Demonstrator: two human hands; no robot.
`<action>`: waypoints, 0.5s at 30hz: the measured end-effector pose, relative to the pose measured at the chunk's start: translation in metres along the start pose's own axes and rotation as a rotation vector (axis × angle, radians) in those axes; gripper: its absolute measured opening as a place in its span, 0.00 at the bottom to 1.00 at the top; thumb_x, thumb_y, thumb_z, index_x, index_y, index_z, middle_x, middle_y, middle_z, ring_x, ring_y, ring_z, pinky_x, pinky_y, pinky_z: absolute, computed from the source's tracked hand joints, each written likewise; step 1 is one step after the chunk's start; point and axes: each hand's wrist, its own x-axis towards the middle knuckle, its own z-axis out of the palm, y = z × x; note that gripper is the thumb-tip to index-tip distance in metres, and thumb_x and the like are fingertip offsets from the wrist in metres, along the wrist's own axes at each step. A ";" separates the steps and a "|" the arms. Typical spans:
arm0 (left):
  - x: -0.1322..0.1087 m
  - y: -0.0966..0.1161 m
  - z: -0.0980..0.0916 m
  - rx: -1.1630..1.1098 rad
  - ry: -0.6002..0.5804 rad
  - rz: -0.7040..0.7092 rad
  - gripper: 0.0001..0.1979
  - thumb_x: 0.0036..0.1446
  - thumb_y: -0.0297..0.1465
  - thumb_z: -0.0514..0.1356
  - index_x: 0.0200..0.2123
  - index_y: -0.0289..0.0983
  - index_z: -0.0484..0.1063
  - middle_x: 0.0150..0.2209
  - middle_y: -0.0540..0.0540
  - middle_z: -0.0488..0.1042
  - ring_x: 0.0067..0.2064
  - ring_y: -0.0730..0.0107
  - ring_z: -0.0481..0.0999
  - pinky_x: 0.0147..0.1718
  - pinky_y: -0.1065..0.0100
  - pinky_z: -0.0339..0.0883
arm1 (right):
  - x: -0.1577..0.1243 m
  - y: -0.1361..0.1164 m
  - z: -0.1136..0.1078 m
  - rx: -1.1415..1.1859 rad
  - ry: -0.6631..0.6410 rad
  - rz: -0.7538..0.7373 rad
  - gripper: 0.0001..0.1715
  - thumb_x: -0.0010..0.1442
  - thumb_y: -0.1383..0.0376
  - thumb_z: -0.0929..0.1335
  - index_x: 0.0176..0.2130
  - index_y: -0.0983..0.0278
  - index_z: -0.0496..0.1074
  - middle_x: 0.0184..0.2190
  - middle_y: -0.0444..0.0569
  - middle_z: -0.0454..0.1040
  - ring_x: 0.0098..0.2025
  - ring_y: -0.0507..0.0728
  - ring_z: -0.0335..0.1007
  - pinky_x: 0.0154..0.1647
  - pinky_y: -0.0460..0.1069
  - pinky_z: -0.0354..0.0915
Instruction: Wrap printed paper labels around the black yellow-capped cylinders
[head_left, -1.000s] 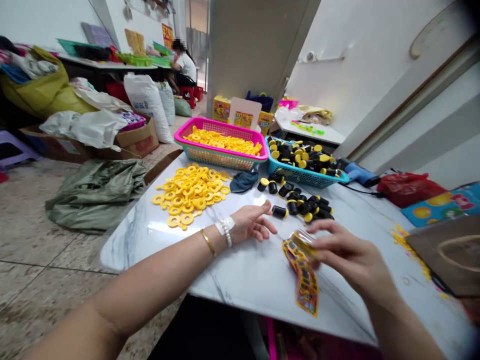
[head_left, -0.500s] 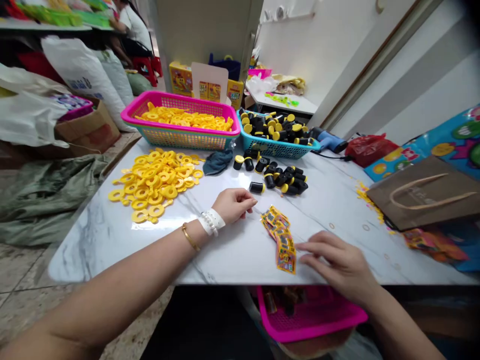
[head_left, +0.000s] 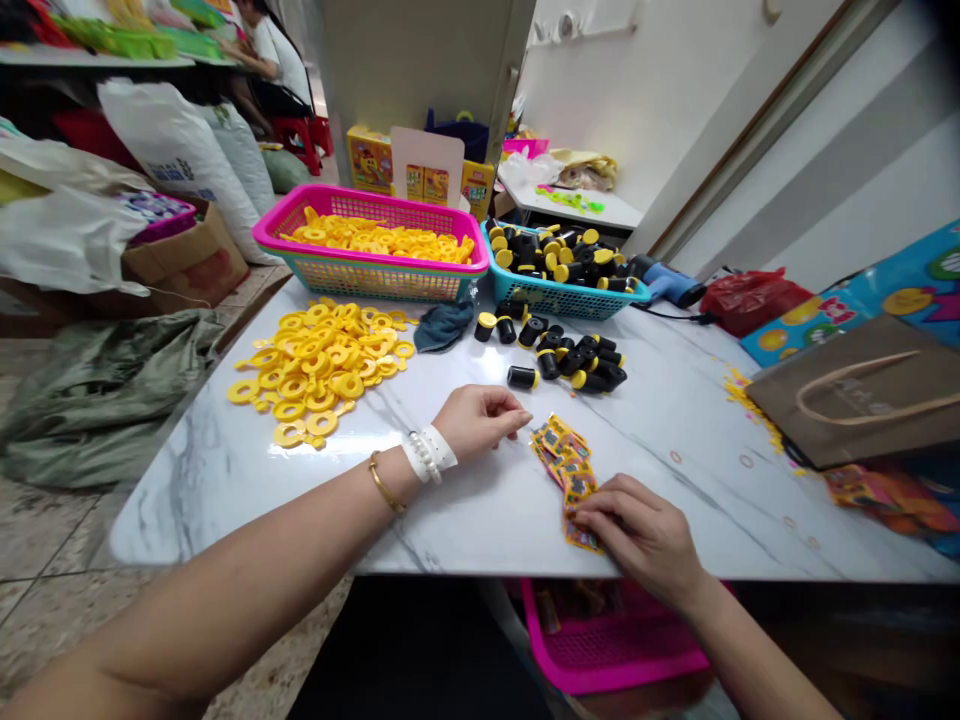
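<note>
My left hand [head_left: 480, 422] is closed in a pinch above the white marbled table [head_left: 465, 520]; what its fingertips hold, if anything, is too small to see. Just right of it, printed yellow stickers [head_left: 559, 445] lie overlapped in a bent row. My right hand [head_left: 637, 525] has its thumb and fingers closed on the near end of that row, covering part of it. Beyond my left hand lie several black cylinders with yellow caps [head_left: 577, 360], one on its side nearest me [head_left: 523, 377]. A heap of yellow ring-shaped plastic pieces [head_left: 319, 365] spreads on the left.
At the back stand a pink basket [head_left: 375, 200] of yellow pieces and a blue basket [head_left: 566, 295] of capped cylinders. A dark cloth [head_left: 442, 325] lies between. A brown paper bag [head_left: 862, 400] stands right. Below the table edge is a pink basket [head_left: 622, 680]. Another person [head_left: 277, 60] sits far left.
My right hand has moved left onto the near end of the sticker row and its fingers have closed there. My left hand, still pinched, has shifted slightly nearer the row's far end.
</note>
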 end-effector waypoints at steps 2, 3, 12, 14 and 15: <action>-0.003 0.003 0.002 -0.048 -0.108 -0.031 0.15 0.53 0.43 0.64 0.29 0.34 0.74 0.25 0.48 0.75 0.19 0.79 0.66 0.19 0.75 0.57 | 0.016 -0.001 -0.002 -0.046 0.084 -0.067 0.07 0.61 0.71 0.70 0.38 0.61 0.78 0.28 0.47 0.75 0.28 0.54 0.71 0.28 0.49 0.68; -0.004 0.005 0.003 -0.070 -0.176 -0.056 0.18 0.52 0.45 0.64 0.30 0.34 0.74 0.26 0.47 0.76 0.20 0.79 0.66 0.19 0.75 0.57 | 0.027 -0.001 -0.003 -0.071 0.121 -0.111 0.07 0.60 0.71 0.71 0.38 0.60 0.78 0.27 0.47 0.75 0.28 0.54 0.70 0.27 0.49 0.68; -0.003 0.006 -0.005 -0.356 -0.047 -0.190 0.17 0.43 0.41 0.70 0.27 0.34 0.72 0.19 0.53 0.68 0.18 0.81 0.59 0.17 0.76 0.49 | 0.092 0.006 0.017 0.094 0.219 -0.057 0.12 0.59 0.64 0.72 0.45 0.59 0.77 0.33 0.48 0.73 0.32 0.54 0.69 0.29 0.48 0.66; -0.001 0.007 -0.006 -0.331 0.019 -0.163 0.15 0.44 0.40 0.69 0.26 0.34 0.72 0.18 0.54 0.67 0.18 0.81 0.59 0.17 0.76 0.50 | 0.097 0.008 0.023 0.214 0.204 0.177 0.18 0.61 0.58 0.71 0.49 0.62 0.74 0.35 0.49 0.72 0.33 0.54 0.69 0.27 0.47 0.65; -0.001 0.007 -0.006 -0.307 0.035 -0.144 0.14 0.45 0.39 0.68 0.26 0.34 0.72 0.18 0.54 0.67 0.18 0.81 0.59 0.18 0.75 0.51 | 0.100 0.008 0.025 0.276 0.157 0.292 0.18 0.62 0.55 0.69 0.46 0.63 0.74 0.32 0.48 0.71 0.30 0.54 0.67 0.25 0.46 0.62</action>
